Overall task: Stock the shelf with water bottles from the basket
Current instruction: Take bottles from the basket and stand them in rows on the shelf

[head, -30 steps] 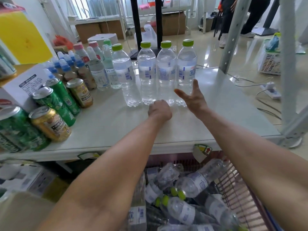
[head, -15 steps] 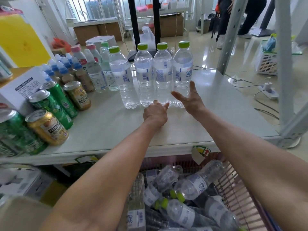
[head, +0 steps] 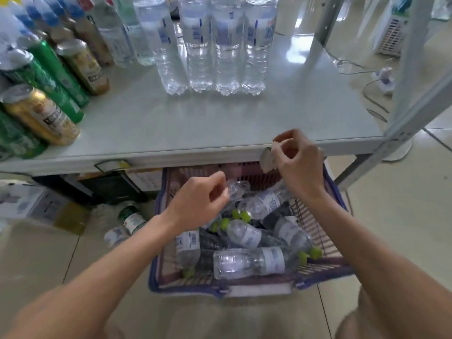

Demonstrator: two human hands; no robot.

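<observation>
Several clear water bottles (head: 211,47) with blue labels stand in a row at the back middle of the grey shelf (head: 220,123). Below its front edge, a pink mesh basket (head: 220,291) with a blue rim sits on the floor. It holds several lying bottles with green caps, one (head: 249,263) nearest me. My left hand (head: 200,199) hovers over the basket's far left with its fingers curled, just beside the base of a bottle (head: 236,189), holding nothing. My right hand (head: 298,160) is higher, in front of the shelf edge by a price tag (head: 266,161), fingers loosely bent and empty.
Gold and green cans (head: 39,113) and other drink bottles (head: 105,33) crowd the shelf's left side. A metal upright (head: 318,28) and a slanted brace (head: 415,106) stand at the right. Two bottles (head: 129,220) lie on the floor left of the basket, next to cardboard boxes (head: 36,204).
Both hands have drawn back from the row of bottles on the shelf and dropped towards the basket. My view has tilted down.
</observation>
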